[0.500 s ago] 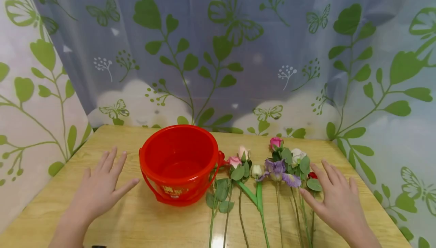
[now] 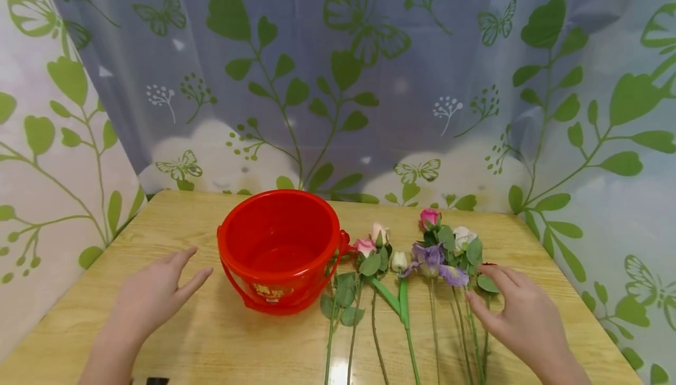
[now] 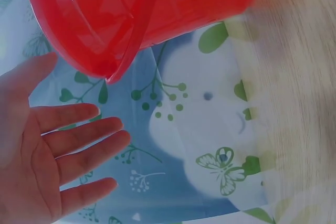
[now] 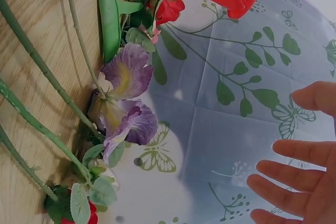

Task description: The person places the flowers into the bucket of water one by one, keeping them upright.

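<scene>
Your left hand (image 2: 150,294), inward of which sits the bucket (image 2: 274,285), and right hand (image 2: 520,317), with flowers (image 2: 429,259) off its thumb, are empty, fingers extended: seemingly pre-grasp, the next move calling for a pinch.

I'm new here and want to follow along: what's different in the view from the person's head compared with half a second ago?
The left hand has turned, its spread fingers now bunched in view; the right hand has likewise drawn its fingers in and dipped its fingertips. Nothing has been taken hold of or let go. The red bucket and the flowers stayed put.
</scene>
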Demonstrator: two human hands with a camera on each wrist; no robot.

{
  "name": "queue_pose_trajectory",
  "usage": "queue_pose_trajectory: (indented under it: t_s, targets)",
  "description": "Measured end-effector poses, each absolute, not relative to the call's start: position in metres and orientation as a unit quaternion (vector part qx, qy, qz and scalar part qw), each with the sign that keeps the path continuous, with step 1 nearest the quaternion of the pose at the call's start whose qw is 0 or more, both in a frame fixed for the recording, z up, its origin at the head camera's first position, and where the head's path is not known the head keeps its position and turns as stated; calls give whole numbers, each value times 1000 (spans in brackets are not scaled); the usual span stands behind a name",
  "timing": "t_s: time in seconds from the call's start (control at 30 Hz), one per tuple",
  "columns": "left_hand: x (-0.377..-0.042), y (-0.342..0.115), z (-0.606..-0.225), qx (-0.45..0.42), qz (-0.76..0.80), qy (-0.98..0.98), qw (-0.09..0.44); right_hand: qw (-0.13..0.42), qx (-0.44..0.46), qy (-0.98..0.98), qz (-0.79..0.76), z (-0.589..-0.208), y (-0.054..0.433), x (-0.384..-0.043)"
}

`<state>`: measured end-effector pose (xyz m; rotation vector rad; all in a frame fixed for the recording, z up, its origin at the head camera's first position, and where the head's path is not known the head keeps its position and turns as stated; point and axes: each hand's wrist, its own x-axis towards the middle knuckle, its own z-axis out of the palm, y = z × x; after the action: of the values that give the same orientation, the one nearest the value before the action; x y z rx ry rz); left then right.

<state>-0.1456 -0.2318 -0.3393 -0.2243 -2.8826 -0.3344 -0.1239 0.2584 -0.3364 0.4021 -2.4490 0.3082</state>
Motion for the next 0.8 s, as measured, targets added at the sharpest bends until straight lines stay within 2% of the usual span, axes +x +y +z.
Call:
queue_pose_trajectory:
  t_s: [0.17,0.4,0.57,0.8]
  targets:
    - [-148,-231,-337,-59,-148,-978,135,290,134,-936,147,-336,261,-124]
    - [-159,-229,-338,-69,-203,-945,248,243,105,-947,184,-339,267,-124]
    - [-172,-226,-339,-90,-248,-918,295,205,78,-953,208,-341,273,-122]
    - [-191,-220,-339,-96,-304,-900,297,166,62,-951,252,-346,281,-126]
